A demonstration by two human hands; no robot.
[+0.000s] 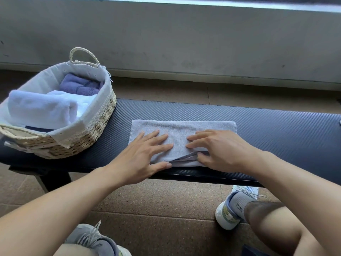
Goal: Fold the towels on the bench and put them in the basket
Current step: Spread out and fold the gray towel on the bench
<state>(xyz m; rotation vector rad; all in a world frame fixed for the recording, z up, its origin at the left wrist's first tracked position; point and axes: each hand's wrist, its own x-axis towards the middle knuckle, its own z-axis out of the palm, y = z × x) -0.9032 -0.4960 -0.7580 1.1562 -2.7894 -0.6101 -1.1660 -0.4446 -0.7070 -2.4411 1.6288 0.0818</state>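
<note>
I see a grey towel (pixel 182 133) lying folded into a long strip on the dark bench (pixel 276 130), near the front edge and just right of the basket (pixel 96 133). My left hand (pixel 145 154) lies flat on the towel's left half, fingers straight and spread, the thumb along the near edge. My right hand (pixel 217 146) rests on the right half, its fingers stretched toward the middle, while the thumb presses at the near edge where the layers bunch into a few loose folds. The fingertips of both hands are near each other at the towel's centre but do not touch. Neither hand grips the cloth; both press it down.

The woven basket, lined with pale cloth, stands on the left end of the bench. Inside it I make out a rolled white towel (pixel 42 108) at the front and a purple towel (pixel 81 85) at the back. My two sneakers rest on the tiled floor (pixel 166 209) below.
</note>
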